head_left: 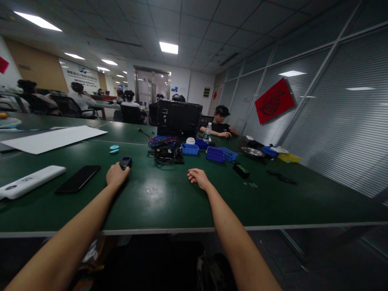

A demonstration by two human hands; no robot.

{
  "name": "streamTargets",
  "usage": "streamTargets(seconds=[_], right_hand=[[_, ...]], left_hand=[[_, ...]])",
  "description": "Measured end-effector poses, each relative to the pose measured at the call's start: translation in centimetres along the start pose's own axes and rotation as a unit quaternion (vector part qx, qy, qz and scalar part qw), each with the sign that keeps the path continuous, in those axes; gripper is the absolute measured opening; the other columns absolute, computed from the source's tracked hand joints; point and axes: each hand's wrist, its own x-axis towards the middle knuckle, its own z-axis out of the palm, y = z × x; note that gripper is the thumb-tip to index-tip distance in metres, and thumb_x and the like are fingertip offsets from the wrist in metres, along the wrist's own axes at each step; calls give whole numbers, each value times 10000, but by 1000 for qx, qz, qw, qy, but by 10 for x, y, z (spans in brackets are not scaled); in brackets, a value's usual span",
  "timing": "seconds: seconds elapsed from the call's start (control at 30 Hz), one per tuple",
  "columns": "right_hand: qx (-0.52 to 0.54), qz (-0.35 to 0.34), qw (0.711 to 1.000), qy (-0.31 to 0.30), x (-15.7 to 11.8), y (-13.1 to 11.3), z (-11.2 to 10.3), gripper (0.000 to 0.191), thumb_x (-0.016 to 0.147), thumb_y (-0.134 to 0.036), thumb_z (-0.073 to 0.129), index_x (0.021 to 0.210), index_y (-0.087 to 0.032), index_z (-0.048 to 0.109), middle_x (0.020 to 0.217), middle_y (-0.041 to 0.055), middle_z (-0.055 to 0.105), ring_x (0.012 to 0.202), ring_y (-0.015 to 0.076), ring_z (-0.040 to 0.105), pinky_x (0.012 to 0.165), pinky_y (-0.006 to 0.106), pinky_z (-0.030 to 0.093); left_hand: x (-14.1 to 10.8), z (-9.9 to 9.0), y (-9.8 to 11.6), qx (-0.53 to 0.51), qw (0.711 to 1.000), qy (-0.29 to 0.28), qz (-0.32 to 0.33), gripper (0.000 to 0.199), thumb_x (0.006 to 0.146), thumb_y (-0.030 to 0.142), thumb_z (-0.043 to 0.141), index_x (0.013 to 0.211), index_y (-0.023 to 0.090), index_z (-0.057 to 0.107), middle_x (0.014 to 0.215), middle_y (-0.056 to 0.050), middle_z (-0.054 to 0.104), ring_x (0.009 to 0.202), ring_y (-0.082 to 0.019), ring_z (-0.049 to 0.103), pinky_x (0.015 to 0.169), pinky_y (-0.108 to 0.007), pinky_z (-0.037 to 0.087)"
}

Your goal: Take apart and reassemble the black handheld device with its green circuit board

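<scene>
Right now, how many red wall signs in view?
3: the large tilted sign on the right-hand partition, the small sign in the background right of center, and the cut-off sign at the left edge. Others may be hidden.

This was an office: office chairs [131,113] stood at the far side, ceiling panel lights [169,47] glowed above, and glass partitions with blinds [348,105] lined the right.

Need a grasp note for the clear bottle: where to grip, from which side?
Upper body, just under the cap; I'd bring the fingers down from above. The bottle stands upright, so its top is the exposed end. Blue bins sit in front of it and the monitor is to its left, likely crowding a low approach.
</scene>
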Motion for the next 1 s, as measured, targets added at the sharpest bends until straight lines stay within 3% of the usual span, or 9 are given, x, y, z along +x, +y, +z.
streamTargets(seconds=[0.13,0.3,0.4,0.73,1.0], right_hand=[[-54,-49,996,53,5,5,1,125,686,-208,569,781,-128,566,627,13,600,437,65,506,328,149,361],[-69,-67,994,55,7,7,2,139,663,-217,553,766,-124,566,607,8,593,422,67,495,319,154,341],[-65,-64,994,53,6,6,2,138,657,-216,554,762,-127,564,605,8,594,429,67,497,324,154,343],[-59,-64,995,47,7,6,1,134,651,-218,555,757,-135,564,603,9,601,435,65,495,333,153,349],[-106,-64,990,74,8,8,2,176,697,-269,515,804,-136,560,628,7,588,427,73,477,358,180,348]], left_hand=[[-15,7,20,46,998,-6,49,493,750,479,387,1030,106,550,968,-171,602,884,-284,562,730,-353,434],[-36,22,46,71,987,13,143,499,767,488,373,1034,104,548,979,-165,600,901,-276,541,778,-349,409],[-45,30,60,65,984,4,167,500,774,485,374,1060,108,538,987,-154,598,918,-271,530,788,-341,401],[-75,51,116,-17,974,-50,221,502,754,484,455,1087,117,531,1024,-155,585,977,-269,511,844,-334,359],[-108,83,155,-117,956,-81,257,636,675,431,601,1201,111,441,1093,-162,563,1019,-254,512,857,-307,358]])
